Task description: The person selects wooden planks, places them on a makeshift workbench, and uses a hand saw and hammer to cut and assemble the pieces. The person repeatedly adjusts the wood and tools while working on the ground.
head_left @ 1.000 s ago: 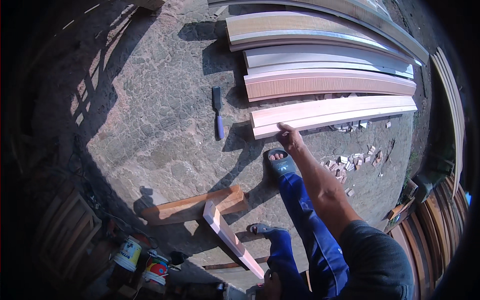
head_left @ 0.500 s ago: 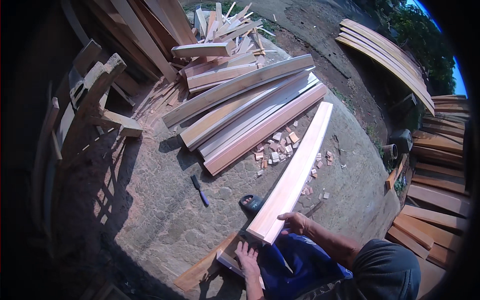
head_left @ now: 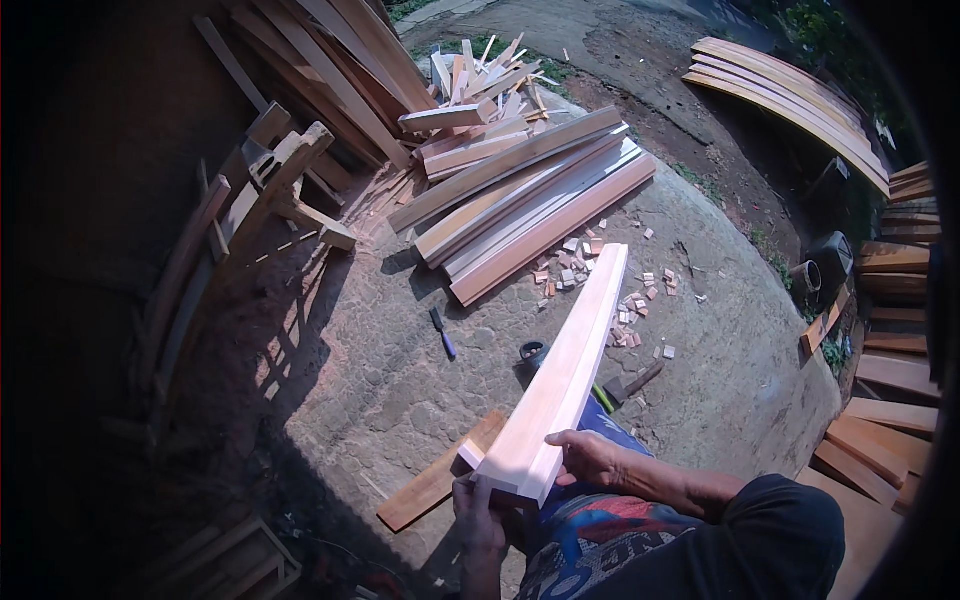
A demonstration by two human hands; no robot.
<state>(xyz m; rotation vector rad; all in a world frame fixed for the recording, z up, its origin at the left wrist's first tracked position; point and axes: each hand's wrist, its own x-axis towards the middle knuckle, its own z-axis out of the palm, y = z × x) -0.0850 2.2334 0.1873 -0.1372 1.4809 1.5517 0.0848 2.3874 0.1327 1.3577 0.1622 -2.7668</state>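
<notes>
Gripping the long side of a pale wooden board (head_left: 555,385) close to its near end, the right hand (head_left: 590,458) had its thumb over the top face and its fingers bent beneath (mostly hidden there). At the near left corner, the left hand (head_left: 480,512) met the end of the same board with its fingers raised against it; shade covered them, and I could not tell how firmly they pressed. The board was held up in front of the body, tilted across the view, its far end pointing away toward a scatter of wood chips (head_left: 574,272).

Below its near end, a brown plank (head_left: 425,492) lay on the ground to the left. A sandal (head_left: 533,352) showed just beside the board's left edge, and a chisel (head_left: 443,334) with a purple handle lay farther left on the rough floor (head_left: 400,400). Right of the board was a dark-headed tool (head_left: 638,382) (its kind was hard to make out).

Farther out, a stack of long boards (head_left: 560,232) rested beyond the chips, with a heap of scrap wood (head_left: 490,75) behind it. More planks (head_left: 880,445) lined the right edge.
</notes>
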